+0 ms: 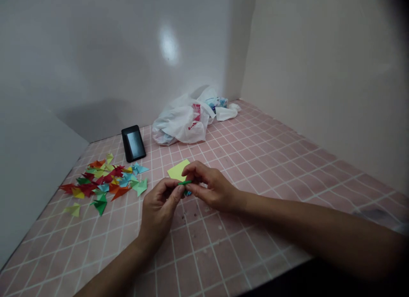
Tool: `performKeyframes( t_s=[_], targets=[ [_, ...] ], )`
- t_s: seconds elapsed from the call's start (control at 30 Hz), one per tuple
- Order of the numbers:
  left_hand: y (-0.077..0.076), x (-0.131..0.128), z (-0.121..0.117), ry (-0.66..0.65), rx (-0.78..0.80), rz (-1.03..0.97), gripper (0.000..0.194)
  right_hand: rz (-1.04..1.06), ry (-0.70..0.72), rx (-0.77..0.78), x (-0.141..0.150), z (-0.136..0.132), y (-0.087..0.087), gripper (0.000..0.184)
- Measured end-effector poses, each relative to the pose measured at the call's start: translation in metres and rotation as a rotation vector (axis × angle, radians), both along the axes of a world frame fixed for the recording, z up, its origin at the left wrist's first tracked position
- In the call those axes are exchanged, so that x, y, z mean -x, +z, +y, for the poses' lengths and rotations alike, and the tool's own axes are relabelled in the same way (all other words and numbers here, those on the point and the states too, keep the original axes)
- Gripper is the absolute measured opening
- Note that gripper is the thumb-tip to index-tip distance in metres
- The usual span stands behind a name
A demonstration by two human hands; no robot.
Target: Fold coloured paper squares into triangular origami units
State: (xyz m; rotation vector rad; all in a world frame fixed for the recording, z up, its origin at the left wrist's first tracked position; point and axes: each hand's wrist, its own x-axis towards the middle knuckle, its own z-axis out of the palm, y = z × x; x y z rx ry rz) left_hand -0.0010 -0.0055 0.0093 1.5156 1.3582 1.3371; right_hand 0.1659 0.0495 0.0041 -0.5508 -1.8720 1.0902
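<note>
My left hand and my right hand meet over the pink tiled tabletop. Both pinch a small folded green paper piece between thumbs and fingertips. A bit of blue paper shows just beneath it. Behind my hands a stack of yellow paper squares lies flat on the tiles. To the left, a pile of several folded paper triangles in red, green, yellow, orange and blue is spread out.
A black phone leans near the back wall. A white plastic bag with more packets beside it sits in the far corner. Grey walls close the table on the left, back and right.
</note>
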Motion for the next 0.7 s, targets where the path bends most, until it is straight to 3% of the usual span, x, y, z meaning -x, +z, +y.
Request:
performKeyframes(
  t_s=[0.1, 0.27, 0.53, 0.7],
  targets=[
    [0.0008, 0.0001, -0.0012, 0.003, 0.007, -0.042, 0.006, -0.011, 0.032, 0.082, -0.0012, 0.0007, 0.0004, 0.004],
    [0.0025, 0.0003, -0.0009, -0.028, 0.068, -0.053, 0.014, -0.02, 0.058, 0.206, -0.0025, 0.0005, 0.001, 0.019],
    [-0.0056, 0.0073, 0.0023, -0.119, 0.173, -0.112, 0.023, 0.009, 0.098, 0.432, 0.0014, 0.0019, -0.0031, 0.024],
    [-0.0019, 0.006, 0.0026, -0.097, 0.161, 0.0, 0.023, -0.015, 0.024, 0.337, 0.0013, 0.0015, -0.0026, 0.023]
  ],
)
